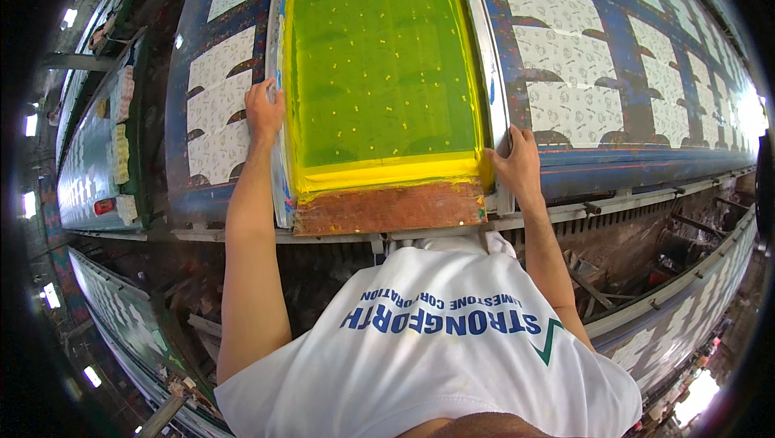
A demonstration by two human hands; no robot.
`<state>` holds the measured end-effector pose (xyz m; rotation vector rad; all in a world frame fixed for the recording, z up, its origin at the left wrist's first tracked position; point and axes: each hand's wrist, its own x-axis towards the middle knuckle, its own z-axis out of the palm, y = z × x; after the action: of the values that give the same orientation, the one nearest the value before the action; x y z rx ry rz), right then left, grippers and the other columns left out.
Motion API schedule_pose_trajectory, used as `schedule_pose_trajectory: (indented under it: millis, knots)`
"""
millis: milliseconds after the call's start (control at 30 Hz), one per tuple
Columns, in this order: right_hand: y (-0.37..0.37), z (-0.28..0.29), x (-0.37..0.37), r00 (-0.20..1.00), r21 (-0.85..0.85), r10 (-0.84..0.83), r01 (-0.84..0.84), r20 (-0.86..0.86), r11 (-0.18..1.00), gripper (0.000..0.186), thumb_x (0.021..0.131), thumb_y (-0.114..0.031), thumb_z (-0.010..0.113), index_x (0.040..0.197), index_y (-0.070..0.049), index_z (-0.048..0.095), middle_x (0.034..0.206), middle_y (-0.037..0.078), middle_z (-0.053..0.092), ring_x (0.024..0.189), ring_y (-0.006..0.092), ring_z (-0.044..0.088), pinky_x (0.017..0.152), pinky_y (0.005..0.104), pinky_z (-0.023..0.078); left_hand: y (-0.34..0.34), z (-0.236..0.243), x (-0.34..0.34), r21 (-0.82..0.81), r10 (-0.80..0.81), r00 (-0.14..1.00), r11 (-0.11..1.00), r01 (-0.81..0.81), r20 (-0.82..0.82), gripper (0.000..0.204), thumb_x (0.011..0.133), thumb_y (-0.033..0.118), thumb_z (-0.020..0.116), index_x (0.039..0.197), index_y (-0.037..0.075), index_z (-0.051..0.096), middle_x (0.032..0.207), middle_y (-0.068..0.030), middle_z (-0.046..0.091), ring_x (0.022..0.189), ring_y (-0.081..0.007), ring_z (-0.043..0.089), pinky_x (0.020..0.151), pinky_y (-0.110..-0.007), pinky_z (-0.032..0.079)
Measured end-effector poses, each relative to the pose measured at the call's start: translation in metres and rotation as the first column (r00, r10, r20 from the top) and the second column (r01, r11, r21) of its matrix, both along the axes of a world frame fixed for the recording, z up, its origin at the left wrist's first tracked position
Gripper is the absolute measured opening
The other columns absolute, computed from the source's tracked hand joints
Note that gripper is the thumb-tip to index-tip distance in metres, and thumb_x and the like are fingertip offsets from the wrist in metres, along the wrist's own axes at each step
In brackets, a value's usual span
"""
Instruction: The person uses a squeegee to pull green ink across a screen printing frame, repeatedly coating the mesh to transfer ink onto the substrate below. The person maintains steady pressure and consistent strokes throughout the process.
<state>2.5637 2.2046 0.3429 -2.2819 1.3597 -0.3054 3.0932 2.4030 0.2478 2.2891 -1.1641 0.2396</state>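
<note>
A screen printing frame point(494, 75) with metal side rails lies on the long table in front of me. Its mesh point(379, 67) looks green and is dotted with small yellow spots. Yellow ink point(387, 170) runs thick along the mesh edges. Across the near end sits a reddish-brown wooden board point(387, 210). My left hand point(265, 111) is closed round the left rail, partway up. Lower down on the opposite side, my right hand point(517, 159) grips the right rail, thumb toward the mesh. The undersides of both grips are hidden.
White printed fabric pieces point(573, 111) with cut-out curves lie in rows on the dark blue table point(488, 14), both sides of the frame. A metal rail point(565, 213) edges the table near me. Another table point(97, 171) stands left, carrying a red object point(104, 206).
</note>
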Motion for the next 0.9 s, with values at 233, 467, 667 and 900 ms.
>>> schedule_pose_trajectory:
  millis: [233,467,667,900]
  knots:
    - [-0.001,0.005,0.007,0.994,-0.106,-0.008,0.019,0.106,0.994,0.06,0.074,-0.014,0.079,0.127,0.01,0.063,0.113,0.024,0.062,0.109,0.0413,0.063,0.095,0.0481,0.053,0.002,-0.008,0.001,-0.051,-0.022,0.999,0.998,0.023,0.025,0.037,0.09,0.016,0.076,0.126,0.007,0.07,0.118,-0.0149,0.07,0.114,-0.0387,0.062,0.103,-0.048,0.049]
    - [0.002,0.05,0.008,0.962,-0.139,0.012,0.027,0.274,0.99,0.056,0.071,-0.014,0.082,0.12,0.009,0.067,0.107,0.018,0.064,0.097,0.0319,0.067,0.086,0.0408,0.056,0.003,-0.004,0.013,-0.077,-0.057,0.992,0.996,0.048,-0.116,0.034,0.091,0.015,0.076,0.124,0.005,0.075,0.118,-0.0149,0.071,0.115,-0.0352,0.066,0.103,-0.045,0.051]
    - [-0.044,0.074,-0.032,0.938,-0.103,-0.018,0.057,0.347,0.993,0.054,0.071,-0.014,0.08,0.119,0.009,0.068,0.108,0.019,0.064,0.099,0.0343,0.066,0.089,0.0421,0.055,-0.047,0.033,-0.018,-0.059,-0.055,0.986,0.997,0.046,-0.159,0.035,0.093,0.016,0.077,0.127,0.006,0.076,0.118,-0.0132,0.071,0.115,-0.0312,0.066,0.103,-0.043,0.052]
    - [-0.155,0.078,-0.163,0.954,-0.079,-0.083,0.11,0.289,0.991,0.054,0.072,-0.013,0.079,0.121,0.008,0.069,0.109,0.018,0.065,0.099,0.0324,0.067,0.087,0.0401,0.056,-0.158,0.058,-0.144,-0.118,-0.122,0.988,0.987,0.111,-0.095,0.036,0.091,0.016,0.08,0.126,0.006,0.077,0.117,-0.0142,0.069,0.114,-0.031,0.065,0.101,-0.042,0.051]
